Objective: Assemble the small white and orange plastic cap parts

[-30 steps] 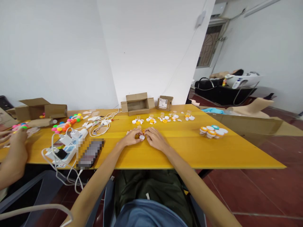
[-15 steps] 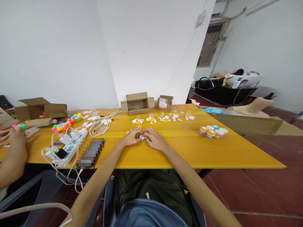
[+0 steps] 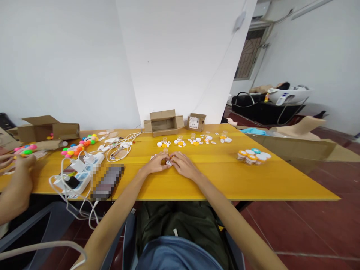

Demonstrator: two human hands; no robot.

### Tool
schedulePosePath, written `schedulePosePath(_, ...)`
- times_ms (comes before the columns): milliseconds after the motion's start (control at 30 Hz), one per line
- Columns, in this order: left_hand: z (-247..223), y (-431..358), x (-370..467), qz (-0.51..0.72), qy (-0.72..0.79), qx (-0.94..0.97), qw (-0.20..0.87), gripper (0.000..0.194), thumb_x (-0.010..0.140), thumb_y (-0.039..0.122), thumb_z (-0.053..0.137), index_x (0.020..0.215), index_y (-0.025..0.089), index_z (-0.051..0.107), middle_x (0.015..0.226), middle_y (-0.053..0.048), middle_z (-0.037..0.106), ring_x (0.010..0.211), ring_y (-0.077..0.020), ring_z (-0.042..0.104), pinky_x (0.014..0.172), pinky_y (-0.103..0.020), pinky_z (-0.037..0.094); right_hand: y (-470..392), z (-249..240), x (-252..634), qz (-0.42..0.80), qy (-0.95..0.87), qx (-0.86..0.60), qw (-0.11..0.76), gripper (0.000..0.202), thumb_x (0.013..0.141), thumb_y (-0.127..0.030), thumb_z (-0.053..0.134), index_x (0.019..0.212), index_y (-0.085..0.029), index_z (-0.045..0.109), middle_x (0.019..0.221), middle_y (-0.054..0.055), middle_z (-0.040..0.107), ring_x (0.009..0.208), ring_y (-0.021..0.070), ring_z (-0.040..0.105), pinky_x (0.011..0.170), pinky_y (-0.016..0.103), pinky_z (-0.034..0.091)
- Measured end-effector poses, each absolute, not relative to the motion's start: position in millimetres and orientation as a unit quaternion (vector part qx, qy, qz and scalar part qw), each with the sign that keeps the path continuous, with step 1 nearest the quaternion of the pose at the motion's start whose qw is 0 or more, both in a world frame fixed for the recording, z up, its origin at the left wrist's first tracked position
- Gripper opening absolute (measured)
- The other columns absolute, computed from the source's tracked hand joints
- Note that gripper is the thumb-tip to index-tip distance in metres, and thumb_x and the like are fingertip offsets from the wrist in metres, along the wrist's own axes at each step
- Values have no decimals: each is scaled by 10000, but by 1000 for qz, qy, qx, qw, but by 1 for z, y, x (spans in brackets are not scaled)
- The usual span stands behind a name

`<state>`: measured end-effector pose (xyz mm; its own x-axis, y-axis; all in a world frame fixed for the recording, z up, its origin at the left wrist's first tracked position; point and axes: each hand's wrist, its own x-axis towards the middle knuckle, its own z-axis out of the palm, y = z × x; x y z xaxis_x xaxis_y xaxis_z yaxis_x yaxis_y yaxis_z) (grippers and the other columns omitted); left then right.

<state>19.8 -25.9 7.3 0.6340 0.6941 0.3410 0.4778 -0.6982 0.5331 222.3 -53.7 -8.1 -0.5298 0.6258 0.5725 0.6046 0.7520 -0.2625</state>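
My left hand (image 3: 156, 164) and my right hand (image 3: 184, 165) meet over the yellow wooden table, closed from both sides on a small white plastic part (image 3: 168, 163). Fingers cover most of it, so its exact kind is hidden. Just behind my fingertips stands a small clear cup (image 3: 165, 150). Beyond it, loose white and orange pieces (image 3: 164, 144) lie in small groups, each with a clear cup near it. Off to the right sits a cluster of lidded clear jars (image 3: 251, 156) with orange, white and teal tops.
An open cardboard box (image 3: 164, 125) and a smaller box (image 3: 196, 122) stand by the wall. Left of me lie a phone (image 3: 108, 182), a power strip (image 3: 84, 175) with cables, and colourful ball strings (image 3: 79, 147). A co-worker's hand (image 3: 22, 167) works at the far left.
My hands stay almost in place around the white part. At the far left, the co-worker's hand shifts slightly and the colourful balls by it show higher and more fully.
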Motion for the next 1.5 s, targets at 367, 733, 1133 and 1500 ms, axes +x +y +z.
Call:
schedulePosePath(367,7,-25,19,265,317,890,193,101,859,301,646,899,210,627,944,-34,652,948,-206,608,940,-357,487,-47,-14,222,35,-868,-328,370,140,936,-124,542,863,-230,597,1062,64,648,967,206,571,874,358,467)
schedulePosePath(733,6,-24,19,261,315,894,185,91,863,295,643,885,210,621,943,-30,651,955,-203,605,934,-354,483,-47,-14,222,46,-862,-332,380,151,925,-115,547,841,-234,587,1046,60,643,966,203,577,867,349,465)
schedulePosePath(1133,6,-24,20,267,303,897,181,106,873,313,640,893,210,625,944,-35,650,950,-201,604,921,-351,488,-49,-12,222,58,-857,-339,384,149,896,-98,584,833,-231,607,1045,55,660,962,195,603,874,344,485)
schedulePosePath(1500,7,-25,20,260,308,895,190,124,863,314,668,935,214,656,968,-38,661,971,-206,611,936,-359,486,-36,-13,224,115,-857,-322,386,135,892,-131,621,808,-234,641,1049,50,666,986,198,621,898,360,498)
